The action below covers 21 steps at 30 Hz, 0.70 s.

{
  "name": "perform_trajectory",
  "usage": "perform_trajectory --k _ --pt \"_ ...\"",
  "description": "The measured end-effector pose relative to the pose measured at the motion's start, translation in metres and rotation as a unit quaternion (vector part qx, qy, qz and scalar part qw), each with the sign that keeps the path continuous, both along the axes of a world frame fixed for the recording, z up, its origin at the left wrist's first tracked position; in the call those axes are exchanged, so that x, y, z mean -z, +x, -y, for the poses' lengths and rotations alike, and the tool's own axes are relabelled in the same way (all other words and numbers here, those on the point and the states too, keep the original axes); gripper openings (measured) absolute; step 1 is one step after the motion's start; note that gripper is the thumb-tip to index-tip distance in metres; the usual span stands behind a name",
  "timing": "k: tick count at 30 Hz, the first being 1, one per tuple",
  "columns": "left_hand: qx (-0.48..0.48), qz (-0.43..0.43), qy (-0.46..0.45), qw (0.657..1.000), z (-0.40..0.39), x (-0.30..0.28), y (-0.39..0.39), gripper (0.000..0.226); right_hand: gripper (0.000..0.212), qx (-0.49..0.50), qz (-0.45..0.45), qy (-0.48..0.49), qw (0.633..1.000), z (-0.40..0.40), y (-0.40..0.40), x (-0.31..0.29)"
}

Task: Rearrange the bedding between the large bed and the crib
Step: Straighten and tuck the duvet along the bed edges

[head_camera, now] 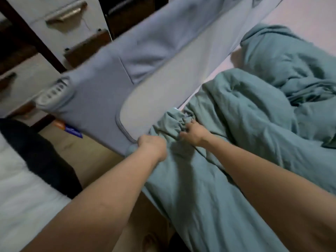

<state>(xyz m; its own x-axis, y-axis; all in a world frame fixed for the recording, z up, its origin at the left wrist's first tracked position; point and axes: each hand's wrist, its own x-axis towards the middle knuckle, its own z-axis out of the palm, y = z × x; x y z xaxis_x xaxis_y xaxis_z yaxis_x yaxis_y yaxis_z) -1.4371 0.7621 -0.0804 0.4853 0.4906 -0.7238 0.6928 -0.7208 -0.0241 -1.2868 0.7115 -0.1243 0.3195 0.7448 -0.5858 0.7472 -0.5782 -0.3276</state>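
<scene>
**Gathering the teal duvet at the rail corner**

While the bunched edge of the teal duvet (236,110) is gripped by both hands, an even pull is advised. The left hand (151,145) is clenched on the fabric just beside the grey padded rail (127,82); the right hand (193,132) is curled into the gathers a little farther right. The duvet is heaped over the pink sheet (300,17), its near part hanging off the mattress edge. More cloth should probably be gathered before lifting, so that nothing is snagged on the rail's corner. Drawers (60,15) stand far left.
</scene>
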Motion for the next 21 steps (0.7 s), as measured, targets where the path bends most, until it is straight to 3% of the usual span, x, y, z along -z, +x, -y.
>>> perform_trajectory --k 2,7,9,13,18,21 --pt "0.008 0.06 -0.043 0.997 0.004 -0.061 0.007 0.047 0.042 0.06 -0.021 0.068 0.996 -0.005 0.003 -0.061" --pt "-0.014 0.211 -0.035 0.977 -0.025 -0.207 0.0 0.045 0.034 0.183 -0.02 0.212 0.96 -0.024 0.013 -0.2" --pt "-0.041 0.249 -0.055 0.966 -0.052 -0.248 -0.008 0.042 0.023 0.178 -0.016 0.23 0.957 -0.045 0.017 -0.241" --pt "-0.104 0.329 -0.062 0.937 -0.124 -0.295 -0.027 0.032 0.021 0.141 0.0 0.284 0.948 -0.109 0.015 -0.3" --pt "-0.081 0.268 0.011 0.96 -0.246 -0.297 -0.071 0.031 0.016 0.073 0.018 0.217 0.973 -0.197 0.002 -0.32" --pt "-0.059 0.22 0.031 0.973 -0.313 -0.298 -0.094 0.03 0.017 0.099 0.032 0.203 0.974 -0.245 -0.002 -0.316"
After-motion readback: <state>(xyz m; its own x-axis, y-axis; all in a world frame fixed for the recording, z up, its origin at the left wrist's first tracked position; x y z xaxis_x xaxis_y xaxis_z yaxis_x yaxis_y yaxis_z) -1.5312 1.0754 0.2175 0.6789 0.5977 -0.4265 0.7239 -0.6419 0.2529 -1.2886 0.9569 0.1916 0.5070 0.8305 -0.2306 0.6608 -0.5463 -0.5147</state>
